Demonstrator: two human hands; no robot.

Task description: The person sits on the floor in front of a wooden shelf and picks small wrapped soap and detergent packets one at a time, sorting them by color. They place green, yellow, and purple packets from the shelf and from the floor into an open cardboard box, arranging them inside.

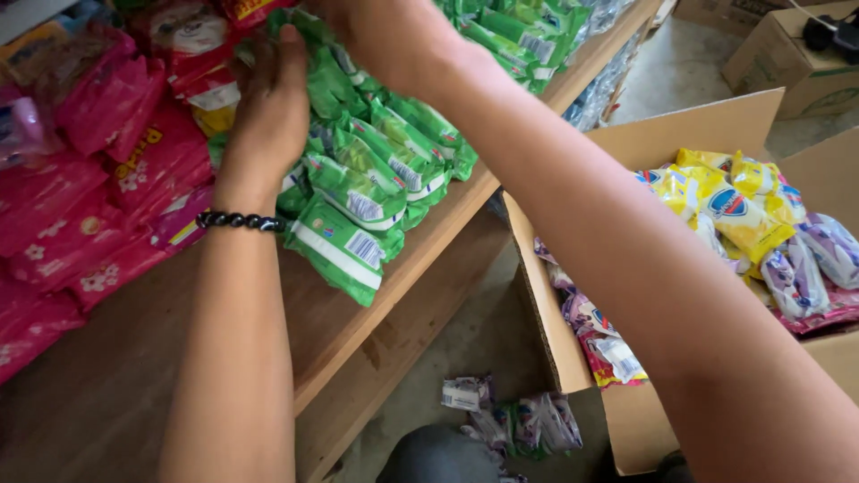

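Pink packets (pixel 80 179) are piled far left on the wooden shelf (pixel 116 376). Next over, the left hand (pixel 268 107), bead bracelet (pixel 240 221) on the wrist, lies flat with fingers pressed together on a row of green packets (pixel 358 188) mid-shelf. The right hand (pixel 394 36) rests on the same row farther back; can't tell its fingers. Far right, a cardboard box (pixel 555 331) holds yellow packets (pixel 734 201).

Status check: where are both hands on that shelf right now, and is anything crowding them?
Left hand and right hand both flat on the green packets. Grip unclear. Pink packets crowd the left; open carton on the right.
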